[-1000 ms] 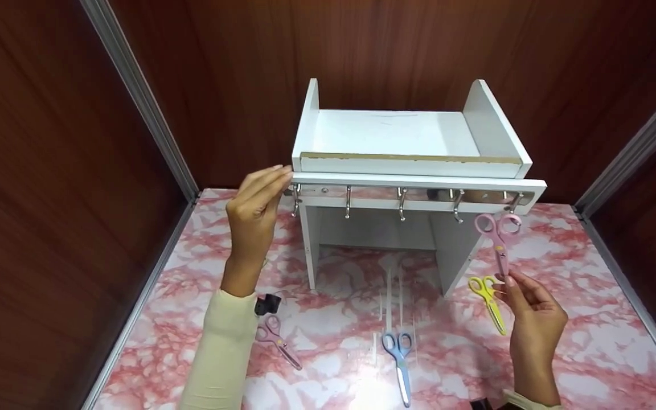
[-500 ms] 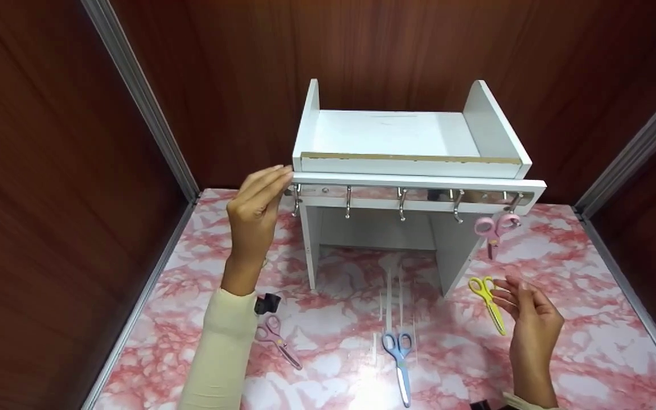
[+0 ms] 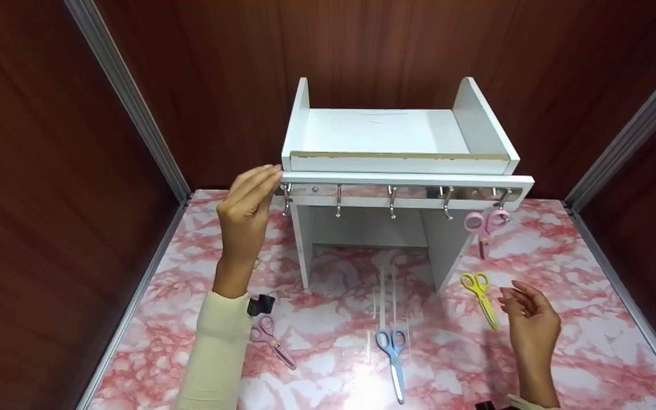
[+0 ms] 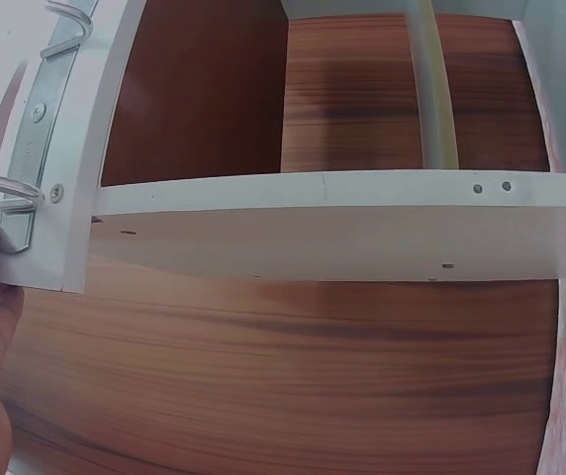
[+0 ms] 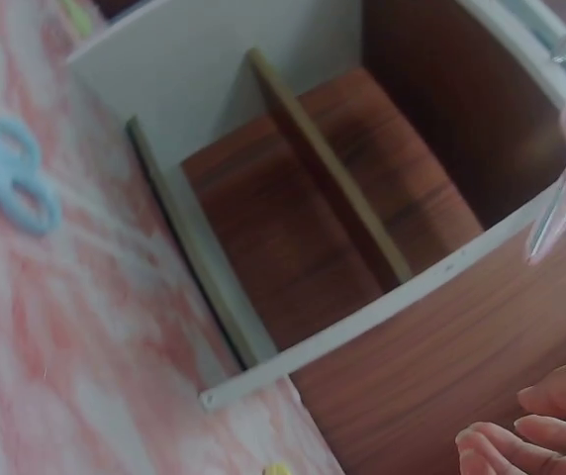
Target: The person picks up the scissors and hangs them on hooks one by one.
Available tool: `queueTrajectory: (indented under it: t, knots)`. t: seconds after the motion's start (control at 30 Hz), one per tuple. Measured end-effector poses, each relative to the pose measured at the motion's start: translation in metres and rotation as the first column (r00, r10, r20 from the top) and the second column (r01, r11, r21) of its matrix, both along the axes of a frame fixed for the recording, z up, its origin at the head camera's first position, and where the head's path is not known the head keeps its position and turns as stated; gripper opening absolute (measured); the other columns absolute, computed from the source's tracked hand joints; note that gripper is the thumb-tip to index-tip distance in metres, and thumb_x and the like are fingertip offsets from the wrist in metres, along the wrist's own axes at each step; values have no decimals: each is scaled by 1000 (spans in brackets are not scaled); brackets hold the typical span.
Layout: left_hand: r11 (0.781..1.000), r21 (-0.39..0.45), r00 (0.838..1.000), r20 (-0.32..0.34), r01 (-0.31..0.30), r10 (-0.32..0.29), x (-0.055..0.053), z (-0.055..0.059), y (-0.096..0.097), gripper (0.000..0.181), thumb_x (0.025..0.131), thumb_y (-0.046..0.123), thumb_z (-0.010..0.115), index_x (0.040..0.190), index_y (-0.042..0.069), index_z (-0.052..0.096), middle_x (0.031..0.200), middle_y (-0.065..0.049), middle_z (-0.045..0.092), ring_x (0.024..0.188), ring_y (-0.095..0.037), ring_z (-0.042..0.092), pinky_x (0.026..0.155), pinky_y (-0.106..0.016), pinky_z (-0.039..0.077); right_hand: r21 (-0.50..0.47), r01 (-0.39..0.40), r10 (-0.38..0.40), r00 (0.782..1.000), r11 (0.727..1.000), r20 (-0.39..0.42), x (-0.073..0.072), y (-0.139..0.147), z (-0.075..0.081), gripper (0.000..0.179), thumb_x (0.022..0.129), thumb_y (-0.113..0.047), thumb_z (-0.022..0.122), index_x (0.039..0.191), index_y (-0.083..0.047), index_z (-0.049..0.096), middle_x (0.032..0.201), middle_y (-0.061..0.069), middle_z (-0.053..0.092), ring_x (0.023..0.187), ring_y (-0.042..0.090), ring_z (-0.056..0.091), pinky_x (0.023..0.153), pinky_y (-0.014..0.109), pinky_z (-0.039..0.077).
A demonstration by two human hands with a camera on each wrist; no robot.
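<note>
A white rail (image 3: 408, 179) with several metal hooks runs across the front of a white shelf unit (image 3: 299, 131). My left hand (image 3: 242, 213) pinches the rail's left end, thumb on the front and fingers behind in the left wrist view. Pink scissors (image 3: 483, 232) hang by a handle loop from the rightmost hook, blades downward. Below and right of them, my right hand (image 3: 534, 327) holds nothing, its fingers loosely bent. Yellow scissors (image 3: 484, 303) lie on the table just left of that hand.
Blue scissors (image 3: 394, 359) lie at the table's front middle. A second pink pair of scissors (image 3: 274, 343) rests beside my left sleeve (image 3: 217, 341). Dark wood-look panels (image 3: 385, 45) enclose the back and both sides of the marbled table (image 3: 322, 324).
My right hand has let go of the pink scissors, which now hang from the hook, and moved down and away. My left hand keeps its hold; the whole view has shifted slightly.
</note>
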State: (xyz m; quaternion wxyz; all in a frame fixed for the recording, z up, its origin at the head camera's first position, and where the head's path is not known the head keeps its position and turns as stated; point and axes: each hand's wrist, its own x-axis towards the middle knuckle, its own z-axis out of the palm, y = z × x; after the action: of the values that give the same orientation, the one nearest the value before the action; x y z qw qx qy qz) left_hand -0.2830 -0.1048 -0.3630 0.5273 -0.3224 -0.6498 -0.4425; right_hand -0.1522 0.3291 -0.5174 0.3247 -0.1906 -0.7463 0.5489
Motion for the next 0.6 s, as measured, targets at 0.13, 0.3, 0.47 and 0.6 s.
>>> queueTrajectory:
  t: [0.13, 0.3, 0.47, 0.6]
  knots:
    - [999, -28, 1000, -3, -31, 31, 1, 0, -1, 22, 82, -4, 68, 102, 2, 73, 107, -7, 70, 102, -23, 62, 90, -33, 51, 170, 13, -27, 996, 985, 85, 0, 4, -7, 24, 86, -7, 68, 110, -5, 67, 97, 12, 70, 76, -3, 61, 65, 5, 48]
    - [993, -84, 997, -6, -81, 81, 4, 0, -2, 22, 85, -1, 67, 105, 3, 72, 111, -6, 68, 106, -21, 60, 92, -32, 50, 277, -48, 1, 986, 960, 168, -4, 6, -18, 23, 83, -3, 69, 106, -2, 68, 99, 14, 70, 74, -12, 56, 65, 1, 44]
    - [989, -105, 995, -10, -103, 102, 5, -1, -3, 22, 86, -1, 65, 107, 2, 71, 113, -7, 67, 109, -21, 59, 94, -32, 49, 361, -65, -6, 981, 930, 194, -8, 7, -30, 22, 81, -3, 71, 103, -2, 69, 97, 14, 70, 80, 15, 67, 62, -1, 40]
    - [985, -120, 992, -24, -126, 124, 5, -2, -2, 23, 86, 0, 65, 108, 3, 71, 113, -8, 67, 109, -22, 59, 95, -31, 49, 406, -76, -13, 977, 911, 212, -9, 11, -37, 24, 79, -3, 73, 103, 1, 68, 98, 18, 69, 85, 34, 67, 59, -3, 34]
